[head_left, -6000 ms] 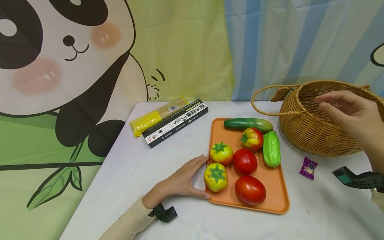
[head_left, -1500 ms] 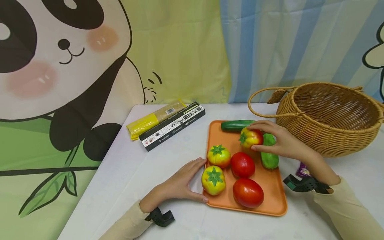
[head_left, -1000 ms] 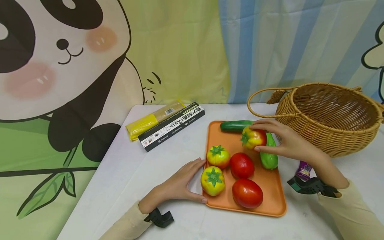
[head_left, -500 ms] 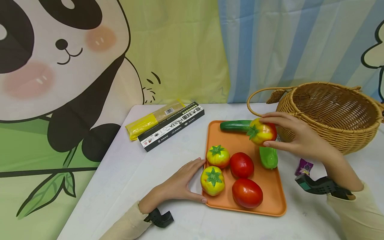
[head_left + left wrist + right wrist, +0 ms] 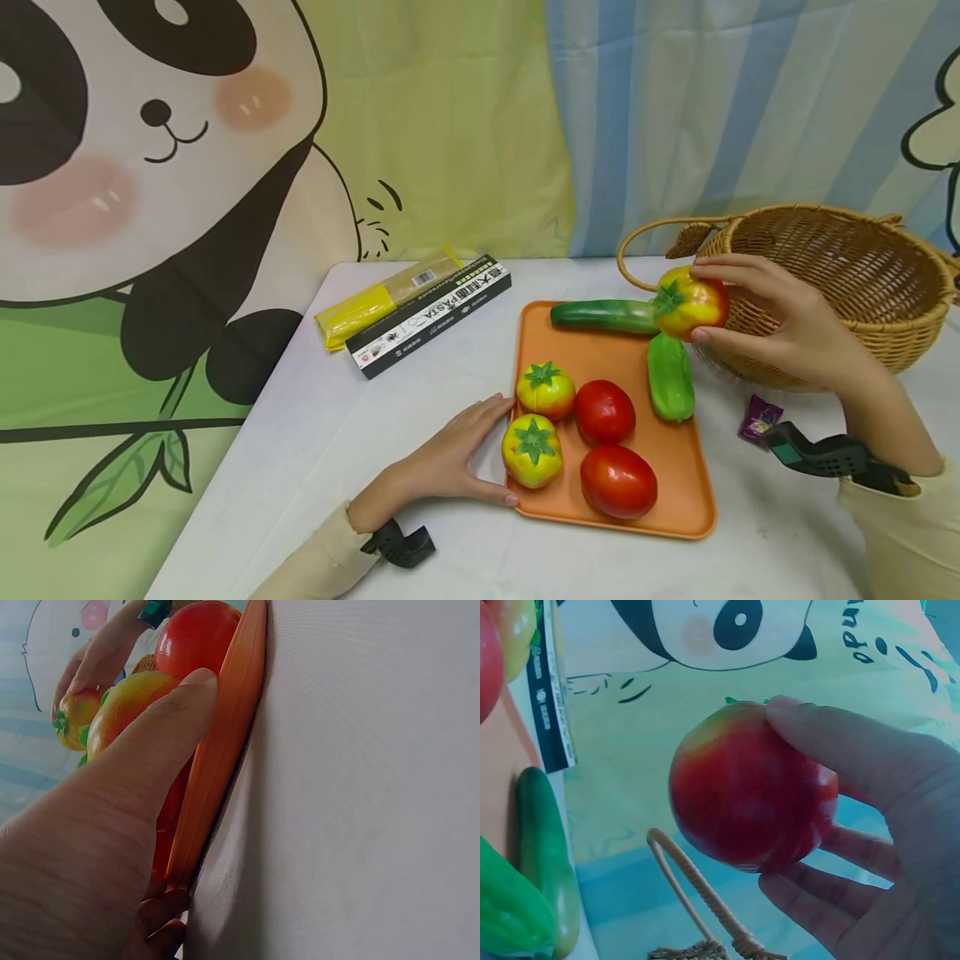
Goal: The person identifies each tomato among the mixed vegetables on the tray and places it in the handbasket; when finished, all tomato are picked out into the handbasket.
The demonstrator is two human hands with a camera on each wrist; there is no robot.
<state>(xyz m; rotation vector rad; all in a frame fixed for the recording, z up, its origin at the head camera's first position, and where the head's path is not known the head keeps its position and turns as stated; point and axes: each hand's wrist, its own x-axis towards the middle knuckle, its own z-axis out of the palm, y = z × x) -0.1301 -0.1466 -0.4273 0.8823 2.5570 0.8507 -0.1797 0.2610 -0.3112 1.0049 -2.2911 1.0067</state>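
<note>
White table (image 5: 292, 467), panda backdrop (image 5: 450, 125). Red-yellow tomato (image 5: 686, 307) is pinched by right hand (image 5: 795, 325); basket (image 5: 900, 346) at its 3 o'clock, left hand (image 5: 453, 458) farther: empty, fingers spread, touching tray (image 5: 675, 492) near 9.

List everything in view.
tray: 1, orange, on white table
basket: 1, brown, right
lifted fruit: 1, red-yellow, near basket
leafy fruits: 2, yellow, tray left
smooth fruits: 2, red, on tray
cucumber: 1, green, tray back
gourd: 1, lime, tray right
box: 1, black-white, left
bag: 1, yellow, behind box
packet: 1, purple, before basket
backdrop: 1, multicoloured, behind
sleeves: 2, beige, forearms
wristbands: 2, black, wrists
left hand: 1, bare, tray edge
right hand: 1, bare, holding fruit
</note>
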